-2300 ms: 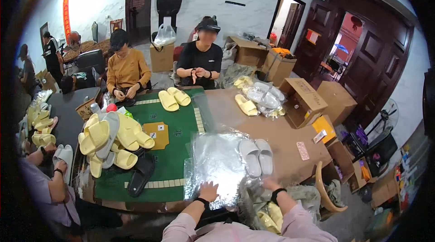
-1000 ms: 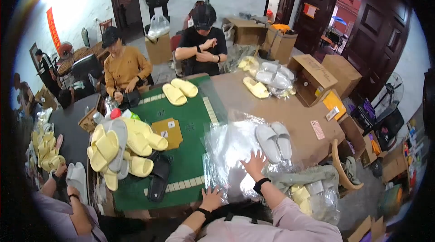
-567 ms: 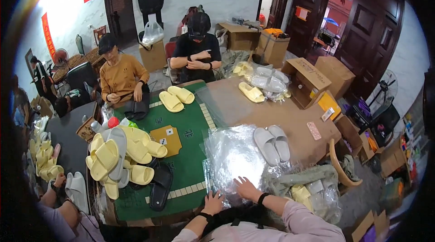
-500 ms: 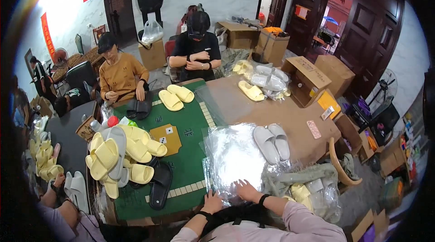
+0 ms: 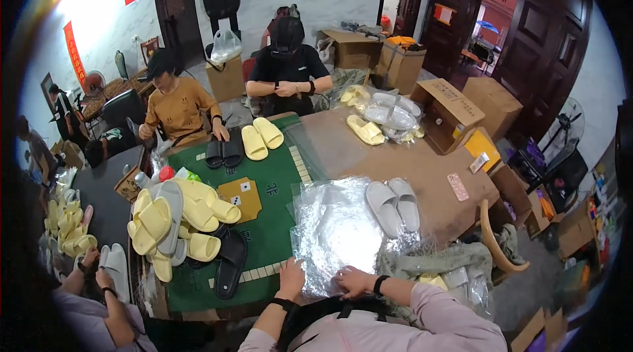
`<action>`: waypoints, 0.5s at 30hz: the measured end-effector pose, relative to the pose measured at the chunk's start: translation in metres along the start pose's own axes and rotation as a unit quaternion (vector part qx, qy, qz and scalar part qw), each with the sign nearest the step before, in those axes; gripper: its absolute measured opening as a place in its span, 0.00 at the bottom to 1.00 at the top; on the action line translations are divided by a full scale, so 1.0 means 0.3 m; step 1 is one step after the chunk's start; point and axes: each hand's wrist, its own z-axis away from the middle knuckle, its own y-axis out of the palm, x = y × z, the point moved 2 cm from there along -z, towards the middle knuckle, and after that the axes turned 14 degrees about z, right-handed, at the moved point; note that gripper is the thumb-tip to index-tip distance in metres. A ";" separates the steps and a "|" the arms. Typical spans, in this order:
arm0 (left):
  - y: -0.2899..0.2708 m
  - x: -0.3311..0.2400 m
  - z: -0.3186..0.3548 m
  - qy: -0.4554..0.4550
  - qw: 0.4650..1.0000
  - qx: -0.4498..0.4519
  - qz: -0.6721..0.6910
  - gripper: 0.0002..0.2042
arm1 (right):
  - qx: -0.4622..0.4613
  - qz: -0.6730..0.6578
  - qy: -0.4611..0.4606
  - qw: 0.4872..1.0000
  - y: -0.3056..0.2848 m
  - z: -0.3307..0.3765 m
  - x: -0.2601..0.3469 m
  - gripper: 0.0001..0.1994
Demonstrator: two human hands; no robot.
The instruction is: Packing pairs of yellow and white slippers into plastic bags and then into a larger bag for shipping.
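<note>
A stack of clear, shiny plastic bags (image 5: 336, 227) lies flat on the table in front of me. My left hand (image 5: 291, 279) is at the near left corner of the stack, its fingers closed on the edge of a bag. My right hand (image 5: 356, 281) rests at the near edge, its fingers bent and pinching the plastic. A pair of grey slippers (image 5: 393, 207) lies on the right part of the bags, beyond my right hand. Left of my left hand, a black slipper (image 5: 231, 263) lies on the green mat (image 5: 273, 233).
Yellow and grey slippers (image 5: 184, 213) are heaped at left. Bagged slippers (image 5: 389, 113) and a cardboard box (image 5: 445, 115) stand at the far right, a pink phone (image 5: 457, 187) nearer. Two people sit across; one touches black slippers (image 5: 224, 152). Another person's hands (image 5: 99, 269) hold grey slippers at lower left.
My left hand has moved left and up along the bags' edge. My right hand's spread fingers have drawn in. Across the table, the black slippers have been turned more upright beside the yellow pair.
</note>
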 end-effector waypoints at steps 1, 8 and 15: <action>-0.004 -0.028 -0.025 0.024 1.000 -0.005 0.004 0.14 | -0.012 -0.011 -0.004 1.000 0.007 -0.006 -0.012 0.26; 0.169 -0.047 -0.039 0.052 0.974 0.220 -0.018 0.15 | -0.025 -0.185 0.063 0.980 -0.108 0.002 -0.095 0.26; 0.240 0.019 0.041 0.010 0.963 0.260 -0.066 0.15 | -0.045 0.005 0.174 0.984 0.026 0.019 -0.114 0.31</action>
